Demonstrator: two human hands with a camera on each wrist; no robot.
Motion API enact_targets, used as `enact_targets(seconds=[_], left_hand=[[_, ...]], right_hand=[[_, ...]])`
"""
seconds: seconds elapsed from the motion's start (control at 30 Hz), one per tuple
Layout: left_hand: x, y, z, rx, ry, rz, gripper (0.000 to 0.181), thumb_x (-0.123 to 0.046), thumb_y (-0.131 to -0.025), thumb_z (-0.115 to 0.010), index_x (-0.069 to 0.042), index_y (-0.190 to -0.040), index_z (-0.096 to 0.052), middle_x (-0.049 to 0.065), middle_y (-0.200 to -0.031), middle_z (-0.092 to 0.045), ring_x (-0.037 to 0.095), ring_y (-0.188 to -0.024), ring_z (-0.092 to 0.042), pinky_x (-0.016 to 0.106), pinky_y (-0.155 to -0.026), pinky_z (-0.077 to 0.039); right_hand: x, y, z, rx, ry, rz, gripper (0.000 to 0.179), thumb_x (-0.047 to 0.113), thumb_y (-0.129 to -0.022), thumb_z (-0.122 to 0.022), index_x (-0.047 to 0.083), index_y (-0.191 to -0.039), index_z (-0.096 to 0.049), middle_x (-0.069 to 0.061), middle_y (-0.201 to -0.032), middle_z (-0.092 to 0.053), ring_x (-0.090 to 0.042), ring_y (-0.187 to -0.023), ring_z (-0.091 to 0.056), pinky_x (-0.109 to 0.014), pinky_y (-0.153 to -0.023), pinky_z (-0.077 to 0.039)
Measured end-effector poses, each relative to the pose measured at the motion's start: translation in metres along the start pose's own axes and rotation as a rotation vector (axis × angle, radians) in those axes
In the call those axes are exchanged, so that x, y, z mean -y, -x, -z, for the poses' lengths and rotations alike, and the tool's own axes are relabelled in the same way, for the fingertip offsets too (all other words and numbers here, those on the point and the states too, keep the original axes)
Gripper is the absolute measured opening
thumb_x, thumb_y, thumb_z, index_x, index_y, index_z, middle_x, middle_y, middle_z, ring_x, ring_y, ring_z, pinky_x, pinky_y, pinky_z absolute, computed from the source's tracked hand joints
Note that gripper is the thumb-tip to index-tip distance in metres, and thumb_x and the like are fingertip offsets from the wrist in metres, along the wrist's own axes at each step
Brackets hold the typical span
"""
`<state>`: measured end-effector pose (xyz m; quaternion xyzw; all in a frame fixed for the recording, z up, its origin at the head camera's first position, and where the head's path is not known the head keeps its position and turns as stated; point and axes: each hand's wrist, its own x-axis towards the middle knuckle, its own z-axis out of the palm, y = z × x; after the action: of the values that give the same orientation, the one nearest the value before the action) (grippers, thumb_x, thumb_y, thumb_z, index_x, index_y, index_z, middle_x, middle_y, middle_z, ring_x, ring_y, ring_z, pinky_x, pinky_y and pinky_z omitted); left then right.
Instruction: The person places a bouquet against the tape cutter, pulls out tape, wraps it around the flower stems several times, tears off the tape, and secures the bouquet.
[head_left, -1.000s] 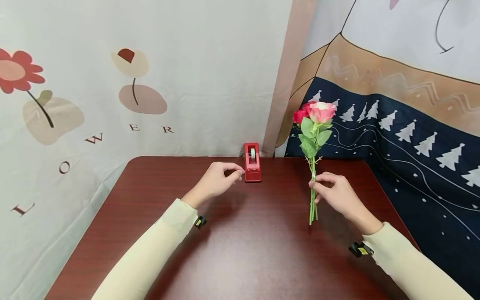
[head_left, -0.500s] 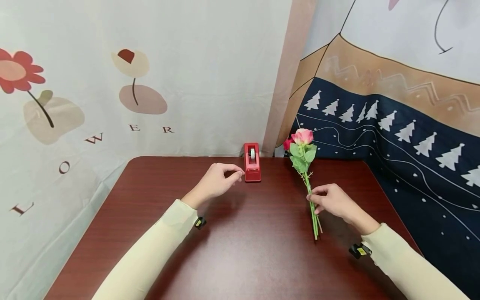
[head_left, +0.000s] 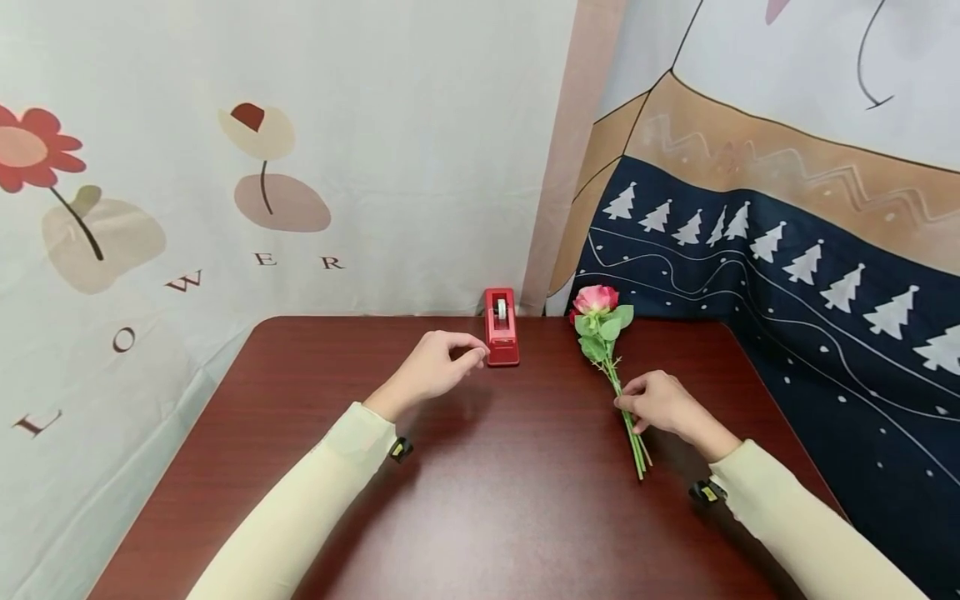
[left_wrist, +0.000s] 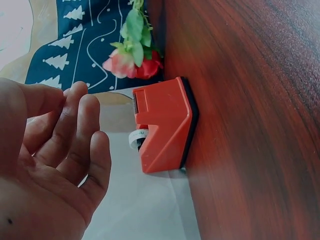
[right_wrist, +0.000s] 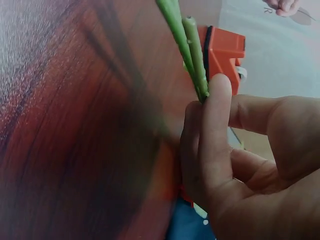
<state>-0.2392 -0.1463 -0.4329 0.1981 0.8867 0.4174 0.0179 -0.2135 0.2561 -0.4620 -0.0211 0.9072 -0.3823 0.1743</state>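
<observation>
My right hand [head_left: 660,408] pinches the green stems of a small bunch of artificial roses [head_left: 596,302] over the right part of the table. The bunch leans, pink bloom toward the back edge and stem ends [right_wrist: 196,57] toward me. In the left wrist view the roses [left_wrist: 132,62] show a pink and a red bloom with green leaves. My left hand [head_left: 435,367] hovers beside a red tape dispenser [head_left: 502,329], its fingers loosely curled with thumb near the index finger. I see nothing between them. The dispenser [left_wrist: 165,125] carries a small tape roll [left_wrist: 138,139].
A dark reddish-brown table [head_left: 480,500] lies under both hands. Behind it hangs a pale curtain [head_left: 420,167] with flower prints and letters. On the right is a navy cloth [head_left: 750,292] with white tree prints, close to the table edge.
My right hand has lowered the roses toward the table and tipped them, so the blooms now sit lower and further left. The left hand stays in place beside the dispenser.
</observation>
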Motion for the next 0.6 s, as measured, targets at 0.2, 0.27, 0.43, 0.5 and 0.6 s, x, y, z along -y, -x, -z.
enact_targets(seconds=[0.2,0.27,0.43,0.5,0.6], left_hand=[[0.001,0.000,-0.002,0.002,0.001,-0.005,0.016,-0.032,-0.109,-0.070,-0.024,-0.109,-0.083,-0.006,-0.090,-0.080,0.022,-0.081,-0.075,0.035,-0.071,-0.060],[0.001,0.000,-0.002,0.006,0.003,-0.003,0.016,-0.032,-0.109,-0.069,-0.024,-0.109,-0.083,-0.006,-0.090,-0.080,0.024,-0.083,-0.076,0.034,-0.072,-0.060],[0.000,0.002,0.003,0.020,0.000,0.001,0.016,-0.033,-0.109,-0.069,-0.025,-0.109,-0.083,-0.005,-0.090,-0.080,0.029,-0.085,-0.077,0.036,-0.072,-0.060],[-0.003,0.003,0.006,0.002,-0.015,0.000,0.016,-0.033,-0.110,-0.068,-0.026,-0.110,-0.083,-0.006,-0.091,-0.080,0.028,-0.084,-0.076,0.037,-0.072,-0.059],[-0.009,0.004,0.009,-0.070,-0.083,-0.017,0.018,-0.030,-0.110,-0.066,-0.024,-0.112,-0.084,-0.006,-0.093,-0.081,0.019,-0.080,-0.072,0.035,-0.073,-0.057]], right_hand=[[-0.002,-0.007,-0.005,-0.007,0.055,-0.016,0.026,0.020,-0.100,-0.078,-0.002,-0.115,-0.078,-0.009,-0.075,-0.072,-0.015,-0.051,-0.065,-0.034,-0.057,-0.060],[-0.002,-0.007,-0.006,-0.006,0.087,-0.024,0.027,0.021,-0.100,-0.078,-0.001,-0.115,-0.078,-0.008,-0.074,-0.072,-0.016,-0.052,-0.065,-0.034,-0.057,-0.060],[0.012,-0.004,0.001,-0.104,0.256,0.009,0.033,0.034,-0.104,-0.074,0.004,-0.115,-0.082,-0.010,-0.084,-0.077,-0.020,-0.067,-0.071,-0.036,-0.066,-0.058],[0.024,-0.002,0.005,-0.206,0.298,0.072,0.033,0.036,-0.106,-0.071,0.006,-0.113,-0.084,-0.010,-0.084,-0.077,-0.023,-0.073,-0.069,-0.038,-0.069,-0.053],[0.043,-0.001,0.005,-0.390,0.290,0.211,0.028,0.030,-0.107,-0.068,0.011,-0.099,-0.086,-0.003,-0.071,-0.071,-0.023,-0.073,-0.062,-0.038,-0.069,-0.046]])
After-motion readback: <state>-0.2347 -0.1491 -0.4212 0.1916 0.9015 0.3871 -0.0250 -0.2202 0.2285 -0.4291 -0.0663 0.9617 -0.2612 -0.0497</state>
